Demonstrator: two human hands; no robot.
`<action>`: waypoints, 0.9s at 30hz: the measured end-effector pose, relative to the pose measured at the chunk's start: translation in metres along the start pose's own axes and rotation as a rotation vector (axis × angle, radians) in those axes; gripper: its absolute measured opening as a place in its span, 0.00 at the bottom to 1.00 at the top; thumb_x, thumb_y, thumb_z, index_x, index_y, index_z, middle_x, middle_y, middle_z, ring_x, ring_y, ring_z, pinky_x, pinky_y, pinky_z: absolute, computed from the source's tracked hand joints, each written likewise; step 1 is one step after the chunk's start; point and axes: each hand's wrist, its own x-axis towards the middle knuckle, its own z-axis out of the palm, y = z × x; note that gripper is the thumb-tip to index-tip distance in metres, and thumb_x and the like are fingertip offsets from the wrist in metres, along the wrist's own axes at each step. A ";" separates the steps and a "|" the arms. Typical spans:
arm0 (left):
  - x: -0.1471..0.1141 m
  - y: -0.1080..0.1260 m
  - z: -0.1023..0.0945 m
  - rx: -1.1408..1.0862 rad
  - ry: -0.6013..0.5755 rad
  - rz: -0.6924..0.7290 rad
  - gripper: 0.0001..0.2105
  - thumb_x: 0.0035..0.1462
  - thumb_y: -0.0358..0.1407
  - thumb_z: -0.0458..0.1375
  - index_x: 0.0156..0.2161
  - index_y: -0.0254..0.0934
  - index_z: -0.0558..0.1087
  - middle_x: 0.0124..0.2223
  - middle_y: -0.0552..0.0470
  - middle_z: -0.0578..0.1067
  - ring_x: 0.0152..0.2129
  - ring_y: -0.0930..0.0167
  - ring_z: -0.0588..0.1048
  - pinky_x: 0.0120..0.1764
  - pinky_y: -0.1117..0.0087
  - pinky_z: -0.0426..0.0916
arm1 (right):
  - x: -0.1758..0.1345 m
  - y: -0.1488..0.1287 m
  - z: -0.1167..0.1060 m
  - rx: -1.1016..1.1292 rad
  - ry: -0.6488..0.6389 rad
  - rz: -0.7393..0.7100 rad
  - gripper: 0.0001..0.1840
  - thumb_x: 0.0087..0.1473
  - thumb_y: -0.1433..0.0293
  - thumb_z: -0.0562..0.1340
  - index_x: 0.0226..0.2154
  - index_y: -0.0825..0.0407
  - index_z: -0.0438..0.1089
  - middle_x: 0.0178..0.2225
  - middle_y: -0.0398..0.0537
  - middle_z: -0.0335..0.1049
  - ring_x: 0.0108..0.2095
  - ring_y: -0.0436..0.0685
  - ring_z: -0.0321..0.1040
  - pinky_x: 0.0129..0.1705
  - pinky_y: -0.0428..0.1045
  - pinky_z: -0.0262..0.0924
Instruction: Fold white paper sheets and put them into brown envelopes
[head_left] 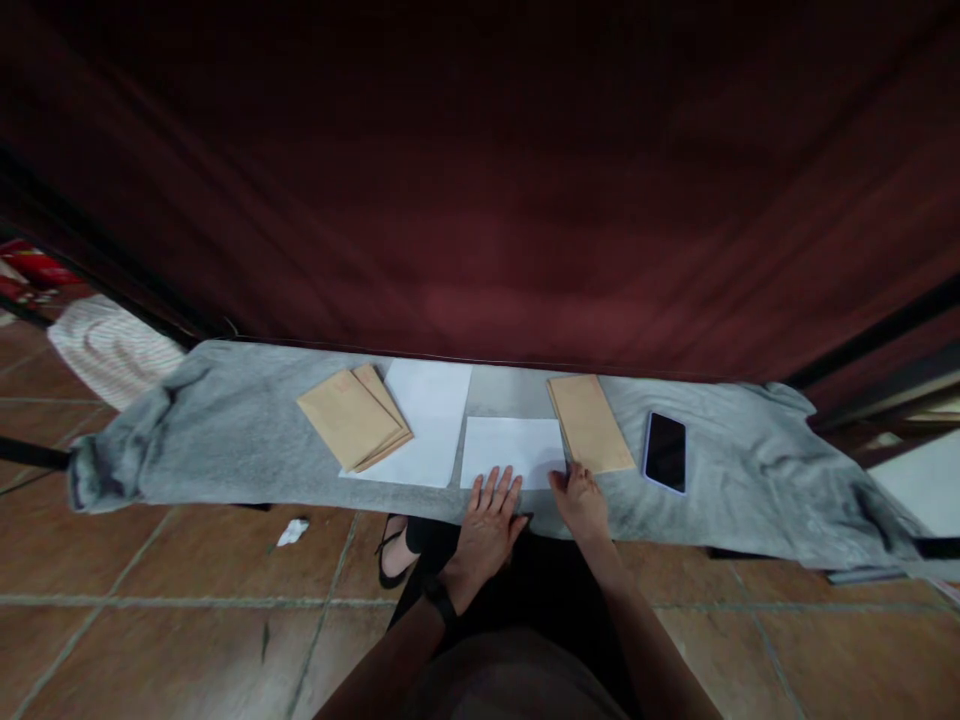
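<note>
A white sheet of paper (510,440), apparently folded, lies on the grey cloth in front of me. My left hand (487,525), with a dark band at the wrist, rests flat on its lower left part, fingers spread. At the sheet's lower right corner my right hand (583,500) has its fingers curled, thumb and forefinger at the paper's edge. Just beyond that hand lies a small stack of brown envelopes (592,425). To the left, more brown envelopes (352,415) partly cover larger white paper (431,420).
A phone (665,452) with a dark screen lies at the right. The grey cloth (232,430) covers a long narrow surface, with a dark red panel (480,250) standing behind it. A crumpled white scrap (292,532) is on the tiled floor (202,650).
</note>
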 end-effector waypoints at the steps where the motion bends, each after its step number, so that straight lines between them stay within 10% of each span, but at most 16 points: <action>1: -0.001 -0.001 0.000 -0.003 0.001 0.004 0.28 0.68 0.44 0.51 0.70 0.41 0.55 0.72 0.48 0.55 0.70 0.59 0.50 0.68 0.48 0.50 | 0.002 0.000 -0.001 0.047 -0.009 0.029 0.19 0.63 0.61 0.59 0.49 0.59 0.66 0.41 0.63 0.75 0.42 0.64 0.75 0.45 0.53 0.65; 8: -0.007 -0.001 -0.006 -0.102 -0.004 -0.001 0.28 0.69 0.40 0.50 0.70 0.38 0.51 0.72 0.45 0.53 0.70 0.59 0.50 0.67 0.48 0.53 | 0.009 0.001 -0.009 0.703 -0.011 0.124 0.18 0.51 0.51 0.62 0.27 0.48 0.67 0.27 0.46 0.71 0.32 0.59 0.71 0.38 0.52 0.66; 19: -0.014 -0.018 -0.019 -0.443 0.153 -0.204 0.29 0.71 0.39 0.45 0.72 0.43 0.43 0.74 0.44 0.45 0.70 0.61 0.47 0.67 0.50 0.53 | 0.054 -0.043 -0.072 1.029 0.270 -0.220 0.14 0.63 0.56 0.58 0.42 0.49 0.70 0.43 0.49 0.76 0.45 0.56 0.72 0.50 0.53 0.65; 27: -0.038 -0.043 -0.022 -0.657 0.255 -0.426 0.24 0.72 0.39 0.44 0.70 0.47 0.52 0.73 0.50 0.51 0.69 0.66 0.52 0.69 0.54 0.49 | 0.012 -0.006 -0.006 0.862 -0.091 -0.405 0.11 0.66 0.63 0.55 0.42 0.45 0.72 0.50 0.47 0.77 0.55 0.57 0.71 0.59 0.56 0.64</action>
